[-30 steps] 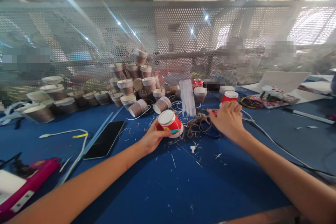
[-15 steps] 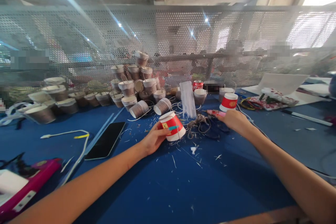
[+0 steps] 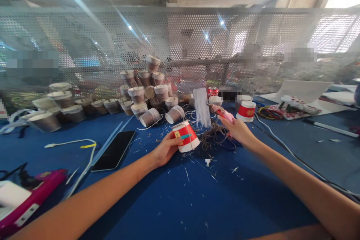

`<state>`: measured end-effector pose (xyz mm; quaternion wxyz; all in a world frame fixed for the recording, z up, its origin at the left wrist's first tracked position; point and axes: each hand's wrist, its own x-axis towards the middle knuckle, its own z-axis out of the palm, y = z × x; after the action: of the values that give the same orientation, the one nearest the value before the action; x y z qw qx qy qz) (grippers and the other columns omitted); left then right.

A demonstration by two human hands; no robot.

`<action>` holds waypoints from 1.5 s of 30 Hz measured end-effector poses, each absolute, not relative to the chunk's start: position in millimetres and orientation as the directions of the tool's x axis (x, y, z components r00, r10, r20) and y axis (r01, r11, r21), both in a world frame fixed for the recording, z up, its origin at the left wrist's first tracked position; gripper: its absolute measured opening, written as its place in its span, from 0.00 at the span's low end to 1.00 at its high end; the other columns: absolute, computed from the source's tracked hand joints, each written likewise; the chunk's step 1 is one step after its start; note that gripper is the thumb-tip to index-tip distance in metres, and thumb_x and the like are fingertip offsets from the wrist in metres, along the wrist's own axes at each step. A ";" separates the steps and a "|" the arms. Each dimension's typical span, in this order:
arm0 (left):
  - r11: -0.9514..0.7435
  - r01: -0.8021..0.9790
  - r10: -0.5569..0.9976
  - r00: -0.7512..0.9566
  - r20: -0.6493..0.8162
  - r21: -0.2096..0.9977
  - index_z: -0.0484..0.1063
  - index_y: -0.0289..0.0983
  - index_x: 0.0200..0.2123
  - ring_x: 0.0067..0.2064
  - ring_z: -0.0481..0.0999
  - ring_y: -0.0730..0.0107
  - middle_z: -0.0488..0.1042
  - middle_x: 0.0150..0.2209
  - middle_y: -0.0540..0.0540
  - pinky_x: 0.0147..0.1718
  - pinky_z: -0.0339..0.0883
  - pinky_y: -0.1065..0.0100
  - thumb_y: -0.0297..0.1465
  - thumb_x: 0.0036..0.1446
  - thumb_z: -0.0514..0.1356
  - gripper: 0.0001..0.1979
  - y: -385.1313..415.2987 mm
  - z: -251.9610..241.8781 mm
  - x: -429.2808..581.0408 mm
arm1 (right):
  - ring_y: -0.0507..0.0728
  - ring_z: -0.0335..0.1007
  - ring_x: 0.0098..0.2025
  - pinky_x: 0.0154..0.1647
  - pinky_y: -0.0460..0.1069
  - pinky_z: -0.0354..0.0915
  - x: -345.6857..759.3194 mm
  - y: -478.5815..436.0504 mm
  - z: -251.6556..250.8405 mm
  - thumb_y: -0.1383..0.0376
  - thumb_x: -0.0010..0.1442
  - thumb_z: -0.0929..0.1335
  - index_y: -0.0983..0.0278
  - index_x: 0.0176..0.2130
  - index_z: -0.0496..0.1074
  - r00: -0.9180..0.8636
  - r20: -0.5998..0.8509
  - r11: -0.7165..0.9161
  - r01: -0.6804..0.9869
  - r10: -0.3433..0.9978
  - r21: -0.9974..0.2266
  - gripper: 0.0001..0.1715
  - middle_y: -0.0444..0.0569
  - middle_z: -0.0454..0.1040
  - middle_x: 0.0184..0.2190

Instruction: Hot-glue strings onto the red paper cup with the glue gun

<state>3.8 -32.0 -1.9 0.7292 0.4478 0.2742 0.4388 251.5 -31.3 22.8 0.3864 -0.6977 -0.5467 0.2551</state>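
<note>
My left hand [image 3: 165, 147] grips a red and white paper cup [image 3: 186, 143], tilted with its wide end toward me. A turquoise patch and a strand of cord show on its side. In my right hand [image 3: 241, 132] is a pink glue gun [image 3: 227, 116], raised off the table with its nozzle pointing up and left. That nozzle is beside a bundle of translucent glue sticks [image 3: 201, 110]. Below it lies a tangle of brown cord [image 3: 211, 133], and dark-handled scissors are partly hidden behind my right hand. A second red and white cup [image 3: 246, 111] stands upside down just beyond.
Cord-wrapped cups [image 3: 137, 94] are stacked at the back; more stand at the left. A phone [image 3: 114, 150], a white cable [image 3: 84, 172] and a magenta power strip [image 3: 36, 195] lie on my left. White scraps litter the blue table [image 3: 191, 202]. A red can [image 3: 213, 92] stands behind.
My right hand has lifted the glue gun and moved left, its nozzle now higher near the glue sticks. The left hand and its cup have stayed nearly still.
</note>
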 end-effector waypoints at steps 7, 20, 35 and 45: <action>0.228 -0.430 0.894 0.449 -0.012 0.874 0.73 0.34 0.39 0.35 0.76 0.62 0.79 0.35 0.45 0.40 0.65 0.61 0.27 0.41 0.64 0.18 -30.4 -5.1 3.4 | 0.47 0.53 0.11 0.11 0.44 0.48 227.5 -44.1 19.4 0.49 0.51 0.66 0.62 0.25 0.59 0.260 -0.102 -0.144 0.149 0.960 -0.978 0.20 0.37 0.57 0.12; 0.225 -0.412 0.887 0.462 -0.010 0.883 0.74 0.33 0.38 0.35 0.77 0.63 0.79 0.33 0.44 0.40 0.65 0.64 0.24 0.36 0.67 0.20 -30.2 -3.2 4.5 | 0.49 0.57 0.18 0.19 0.47 0.53 220.4 -57.1 15.6 0.54 0.47 0.66 0.59 0.26 0.49 0.245 0.436 0.193 0.641 0.866 -0.743 0.20 0.39 0.61 0.17; 0.161 -0.375 0.876 0.481 0.043 0.913 0.72 0.34 0.41 0.39 0.76 0.63 0.78 0.37 0.45 0.43 0.65 0.64 0.24 0.39 0.67 0.21 -29.2 -6.0 5.1 | 0.49 0.55 0.18 0.19 0.47 0.49 210.4 -63.9 10.7 0.57 0.50 0.64 0.60 0.28 0.49 0.080 0.507 0.328 0.674 0.858 -0.661 0.16 0.42 0.64 0.20; 0.161 -0.369 0.875 0.482 0.040 0.915 0.72 0.35 0.42 0.40 0.77 0.63 0.79 0.37 0.45 0.44 0.64 0.64 0.26 0.39 0.68 0.22 -28.5 -8.1 4.3 | 0.50 0.57 0.19 0.20 0.47 0.50 212.1 -63.0 8.5 0.58 0.52 0.62 0.61 0.31 0.52 0.058 0.510 0.332 0.695 0.858 -0.638 0.13 0.44 0.64 0.21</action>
<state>4.3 -28.5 -8.1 0.7148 0.4796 0.2637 0.4353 212.1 -63.0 8.5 0.4509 -0.5708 -0.6802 0.0905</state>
